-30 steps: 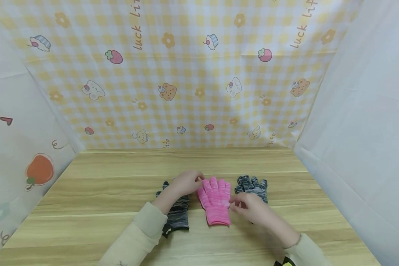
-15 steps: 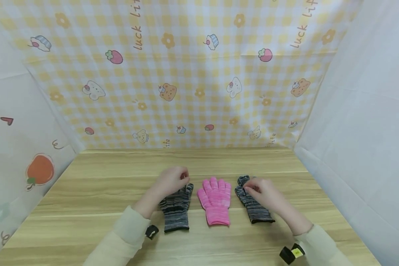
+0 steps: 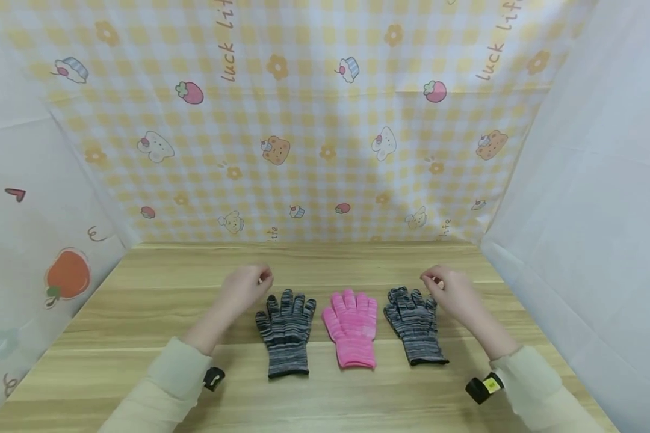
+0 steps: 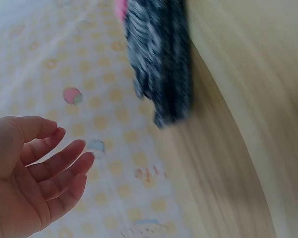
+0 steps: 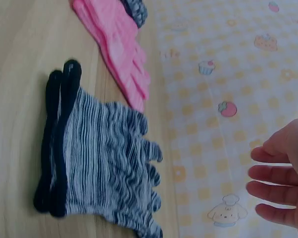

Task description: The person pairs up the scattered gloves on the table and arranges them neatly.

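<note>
Three knit gloves lie in a row with fingers pointing to the back. On the left is a dark grey striped glove (image 3: 288,337), in the middle a pink glove (image 3: 352,329), and on the right another grey striped glove (image 3: 417,328), turned slightly. My left hand (image 3: 247,285) hovers up and left of the left glove, its fingers loosely bent around nothing. Beyond the right glove's fingertips, at its upper right, my right hand (image 3: 451,290) is likewise bare of any object. The right wrist view shows the right glove's black cuff (image 5: 60,139) with two layered edges.
The gloves rest on a wood-grain table (image 3: 336,403). A yellow checked cloth (image 3: 325,120) with cartoon prints hangs along its back edge. White cloth walls (image 3: 590,180) close in the sides. Black straps are worn at both wrists.
My left hand has moved left, off the pink glove and past the left grey one. My right hand has moved up and right, away from the pink glove. All three gloves are uncovered now.
</note>
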A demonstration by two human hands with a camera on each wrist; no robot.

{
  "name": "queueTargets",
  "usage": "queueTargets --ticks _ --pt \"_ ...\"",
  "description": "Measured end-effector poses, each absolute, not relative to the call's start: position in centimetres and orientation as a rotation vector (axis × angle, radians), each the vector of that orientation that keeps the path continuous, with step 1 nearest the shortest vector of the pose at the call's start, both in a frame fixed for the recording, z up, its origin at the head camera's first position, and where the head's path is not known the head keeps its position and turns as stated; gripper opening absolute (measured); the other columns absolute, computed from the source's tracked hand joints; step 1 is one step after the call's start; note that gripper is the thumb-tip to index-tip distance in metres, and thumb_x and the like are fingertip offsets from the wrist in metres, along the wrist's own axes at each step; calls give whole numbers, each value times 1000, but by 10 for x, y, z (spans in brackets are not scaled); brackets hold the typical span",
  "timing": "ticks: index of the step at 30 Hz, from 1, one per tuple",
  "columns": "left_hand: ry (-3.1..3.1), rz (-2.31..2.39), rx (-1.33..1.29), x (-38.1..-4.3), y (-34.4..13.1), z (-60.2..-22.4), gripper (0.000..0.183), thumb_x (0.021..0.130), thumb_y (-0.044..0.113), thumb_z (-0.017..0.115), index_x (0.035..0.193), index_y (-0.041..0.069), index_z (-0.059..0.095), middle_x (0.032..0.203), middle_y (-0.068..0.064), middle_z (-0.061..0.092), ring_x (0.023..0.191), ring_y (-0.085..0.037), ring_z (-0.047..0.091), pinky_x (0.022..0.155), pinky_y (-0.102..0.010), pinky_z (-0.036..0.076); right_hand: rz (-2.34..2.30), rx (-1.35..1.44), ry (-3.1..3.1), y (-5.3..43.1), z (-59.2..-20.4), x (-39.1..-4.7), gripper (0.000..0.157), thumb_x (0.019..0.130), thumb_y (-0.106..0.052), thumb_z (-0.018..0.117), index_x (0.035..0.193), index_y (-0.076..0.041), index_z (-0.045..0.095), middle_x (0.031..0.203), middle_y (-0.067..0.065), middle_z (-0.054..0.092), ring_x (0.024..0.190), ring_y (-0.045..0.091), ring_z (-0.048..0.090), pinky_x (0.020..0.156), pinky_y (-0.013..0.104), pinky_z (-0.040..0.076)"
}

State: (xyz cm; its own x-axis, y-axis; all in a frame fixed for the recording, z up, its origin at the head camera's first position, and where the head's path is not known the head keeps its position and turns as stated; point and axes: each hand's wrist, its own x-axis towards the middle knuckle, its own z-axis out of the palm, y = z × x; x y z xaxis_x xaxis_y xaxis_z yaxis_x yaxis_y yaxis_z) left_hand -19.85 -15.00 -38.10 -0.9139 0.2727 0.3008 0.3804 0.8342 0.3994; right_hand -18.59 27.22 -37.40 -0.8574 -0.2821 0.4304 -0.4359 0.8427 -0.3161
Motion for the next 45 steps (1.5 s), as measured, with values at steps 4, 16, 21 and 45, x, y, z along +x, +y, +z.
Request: queueTargets --ticks 4,16,21,45 --pt "-2777 -627 -442 -205 -163 -381 11 90 11 61 93 2 67 91 -13 68 58 -16 55 51 -30 49 524 511 -2629 278 -372 -191 16 94 -11 60 100 0 70 102 18 67 86 35 65 71 50 53" --pt "-2848 -477 -371 -218 -193 -377 56 100 32 47 144 -2 35 148 -34 20 134 -53 20 106 -65 14 425 435 -2777 295 -369 -213 55 98 -35 53 139 1 45 149 29 26 131 52 26 101 69 22" --pt "-2891 -408 -330 -219 -198 -377 65 101 47 38 151 7 25 153 -27 11 138 -51 3 105 -69 0 394 391 -2869 300 -370 -220 68 99 -50 44 147 -3 34 154 27 13 136 51 14 103 71 11" --pt "-2937 -368 -288 -214 -206 -381 75 97 63 25 153 15 19 156 -20 0 138 -47 -10 101 -64 -18 295 346 -3012 304 -374 -232 77 97 -58 38 154 -13 15 156 23 -6 138 50 -6 104 70 -4"
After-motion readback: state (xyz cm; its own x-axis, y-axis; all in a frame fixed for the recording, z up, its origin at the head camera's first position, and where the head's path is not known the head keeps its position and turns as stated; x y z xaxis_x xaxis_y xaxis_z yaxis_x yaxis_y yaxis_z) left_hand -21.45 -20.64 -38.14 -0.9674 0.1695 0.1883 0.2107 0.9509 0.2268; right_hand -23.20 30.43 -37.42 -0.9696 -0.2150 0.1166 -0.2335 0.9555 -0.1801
